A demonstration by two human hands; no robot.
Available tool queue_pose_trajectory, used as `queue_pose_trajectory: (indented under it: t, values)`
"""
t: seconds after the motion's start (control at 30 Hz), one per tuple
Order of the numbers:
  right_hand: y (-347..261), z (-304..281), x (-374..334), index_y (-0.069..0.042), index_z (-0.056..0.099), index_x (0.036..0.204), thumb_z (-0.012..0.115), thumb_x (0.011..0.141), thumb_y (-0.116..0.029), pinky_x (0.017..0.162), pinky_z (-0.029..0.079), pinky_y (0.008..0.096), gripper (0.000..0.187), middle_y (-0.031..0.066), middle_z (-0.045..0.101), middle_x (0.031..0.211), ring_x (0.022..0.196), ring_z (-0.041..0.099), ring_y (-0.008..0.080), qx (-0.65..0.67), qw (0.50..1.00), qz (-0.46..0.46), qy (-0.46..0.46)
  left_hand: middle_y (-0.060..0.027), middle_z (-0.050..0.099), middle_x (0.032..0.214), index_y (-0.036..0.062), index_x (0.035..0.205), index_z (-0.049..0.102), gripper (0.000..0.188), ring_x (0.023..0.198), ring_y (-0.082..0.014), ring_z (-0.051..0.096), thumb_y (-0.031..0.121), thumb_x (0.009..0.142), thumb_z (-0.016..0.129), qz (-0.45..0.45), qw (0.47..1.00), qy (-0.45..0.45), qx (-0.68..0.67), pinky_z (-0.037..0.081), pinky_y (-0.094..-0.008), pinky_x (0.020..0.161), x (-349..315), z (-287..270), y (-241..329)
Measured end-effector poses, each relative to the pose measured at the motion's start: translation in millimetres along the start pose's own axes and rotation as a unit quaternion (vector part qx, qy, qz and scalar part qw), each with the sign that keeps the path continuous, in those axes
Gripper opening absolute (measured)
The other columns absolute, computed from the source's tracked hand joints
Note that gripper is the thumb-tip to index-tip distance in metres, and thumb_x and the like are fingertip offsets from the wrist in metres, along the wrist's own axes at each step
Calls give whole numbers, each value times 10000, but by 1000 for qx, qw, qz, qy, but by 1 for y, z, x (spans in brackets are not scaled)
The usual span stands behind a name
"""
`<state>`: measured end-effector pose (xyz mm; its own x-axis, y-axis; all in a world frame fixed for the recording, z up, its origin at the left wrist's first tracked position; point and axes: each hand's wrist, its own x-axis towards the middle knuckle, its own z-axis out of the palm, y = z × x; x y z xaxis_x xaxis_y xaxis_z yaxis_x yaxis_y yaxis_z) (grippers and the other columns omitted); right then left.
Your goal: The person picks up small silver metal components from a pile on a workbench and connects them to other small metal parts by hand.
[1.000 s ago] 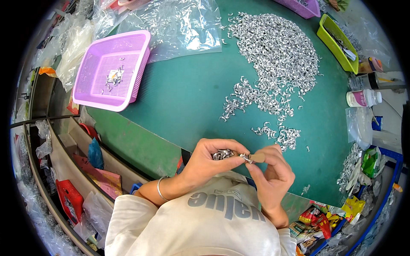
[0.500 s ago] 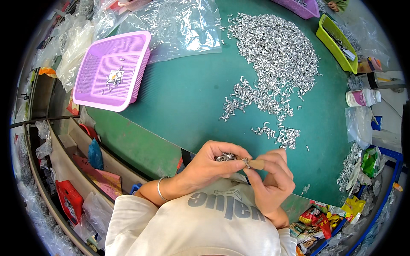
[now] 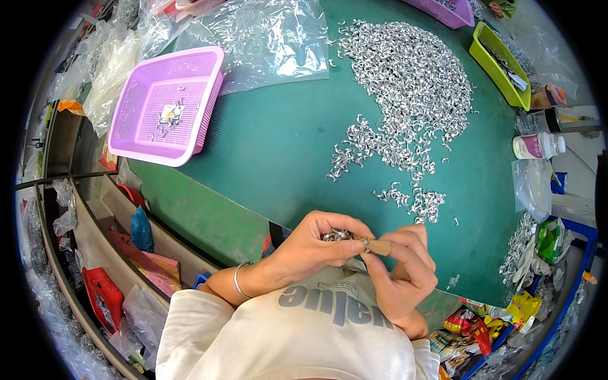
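My left hand (image 3: pixel 310 244) is closed around several small curved silver metal pieces (image 3: pixel 336 235) cupped in its fingers. At its thumb and fingertip one more curved metal piece (image 3: pixel 365 245) is pinched. My right hand (image 3: pixel 408 269) meets it there, thumb and index finger pressed on that same piece. A tan covering (image 3: pixel 380 247) wraps the right index fingertip. Both hands are close to my body at the near edge of the green table (image 3: pixel 272 145). Beyond them lies a large heap of the same silver pieces (image 3: pixel 411 82), with smaller clusters trailing toward me.
A purple basket (image 3: pixel 206 120) holding a few pieces stands at the left, beside a clear plastic bag (image 3: pixel 272 44). Along the right side are a green basket (image 3: pixel 519 94), a white bottle (image 3: pixel 538 145) and snack packets (image 3: pixel 468 326). Shelving (image 3: pixel 164 237) runs at lower left.
Both hands have shifted very slightly toward me. The grip on the pieces looks the same.
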<state>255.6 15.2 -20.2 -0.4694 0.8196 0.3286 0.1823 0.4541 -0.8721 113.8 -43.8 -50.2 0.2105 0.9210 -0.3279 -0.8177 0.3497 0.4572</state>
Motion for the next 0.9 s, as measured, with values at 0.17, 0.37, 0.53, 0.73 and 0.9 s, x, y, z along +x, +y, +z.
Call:
queue_pose_trajectory:
  t: [0.17, 0.37, 0.53, 0.73, 0.9]
  values:
    - [0, 0, 0, 5, 653, 763, 722, 536, 64, 556, 392, 275, 245, 65, 590, 714, 657, 490, 205, -3, 1000, -3, 2, 4, 540, 764, -32, 976, 595, 177, 590, -18, 356, 74, 834, 593, 3, 1000, -7, -8, 248, -186, 478, 1, 0, 0]
    - [4, -2, -1, 35, 634, 785, 687, 590, 85, 595, 396, 277, 208, 105, 605, 744, 693, 501, 209, 52, 998, 38, -3, -31, 581, 827, -13, 876, 617, 102, 638, -29, 431, 11, 777, 628, 132, 978, 40, 158, 353, -189, 553, 1, -1, -6]
    - [8, -1, -4, 56, 615, 810, 653, 640, 94, 642, 395, 275, 179, 119, 611, 785, 738, 506, 198, 154, 982, 109, -7, -59, 593, 843, -10, 842, 620, 140, 678, -60, 483, -37, 713, 667, 212, 941, 34, 261, 387, -203, 603, -3, 3, 0]
    - [9, -1, -5, 58, 608, 817, 620, 682, 98, 659, 397, 275, 142, 115, 610, 811, 759, 507, 187, 226, 961, 155, -24, -75, 602, 854, -6, 838, 622, 161, 692, -78, 506, -45, 693, 679, 218, 938, 18, 268, 400, -215, 617, -4, 4, 2]
    - [9, 0, -6, 59, 598, 821, 605, 704, 93, 677, 394, 269, 122, 100, 601, 808, 767, 502, 172, 276, 941, 195, -34, -73, 598, 849, -8, 827, 612, 130, 698, -84, 513, -14, 711, 673, 208, 942, 20, 261, 406, -218, 617, -3, 4, 2]
